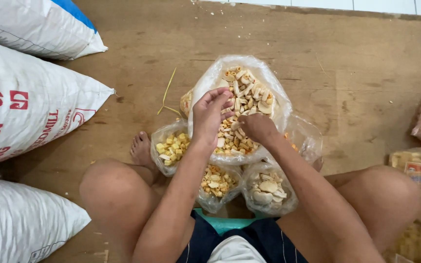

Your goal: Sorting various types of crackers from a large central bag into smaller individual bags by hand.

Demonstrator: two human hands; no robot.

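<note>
We have both hands in the big clear bag of mixed crackers on the wooden floor: our left hand pinches some pieces, our right hand closes over others. Smaller snack bags crowd just beside it.

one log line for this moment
left hand | in large clear plastic bag of mixed pale crackers || right hand | in same bag || small clear bag of yellow cubes | beside

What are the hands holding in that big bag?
Both hands, left and right, dig into the mixed crackers in the big clear bag. Whether any pieces are pinched cannot be told.
</note>
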